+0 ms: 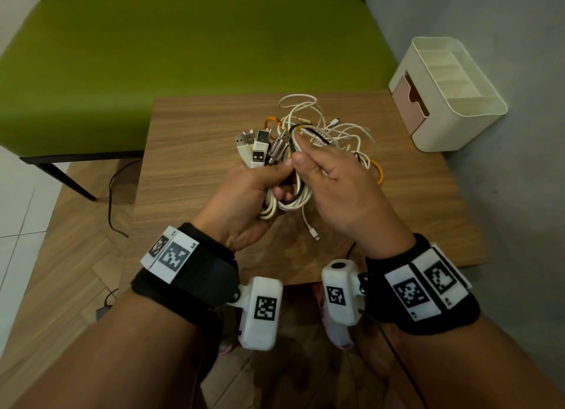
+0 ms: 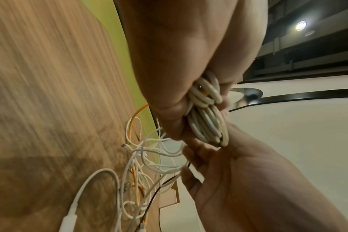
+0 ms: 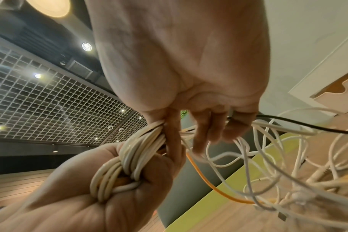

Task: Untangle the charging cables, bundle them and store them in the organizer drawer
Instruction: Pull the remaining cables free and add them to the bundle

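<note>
My left hand (image 1: 260, 182) grips a gathered bundle of mostly white charging cables (image 1: 281, 201), with several USB plugs (image 1: 260, 147) sticking up above its fingers. The same bundle (image 2: 207, 109) fills the left wrist view, and its coils (image 3: 127, 158) cross the left palm in the right wrist view. My right hand (image 1: 321, 170) pinches the cables just right of the left thumb, fingers hooked into the loose strands (image 3: 248, 141). A tangle of white, orange and black cables (image 1: 336, 127) trails from both hands onto the wooden table (image 1: 195, 170). One white connector end (image 1: 313, 233) hangs below the bundle.
A cream organizer (image 1: 449, 97) with open top compartments and a beige drawer (image 1: 409, 103) stands at the table's back right corner by the grey wall. A green bench (image 1: 183, 57) runs behind the table. A black cord (image 1: 114, 194) lies on the floor at the left.
</note>
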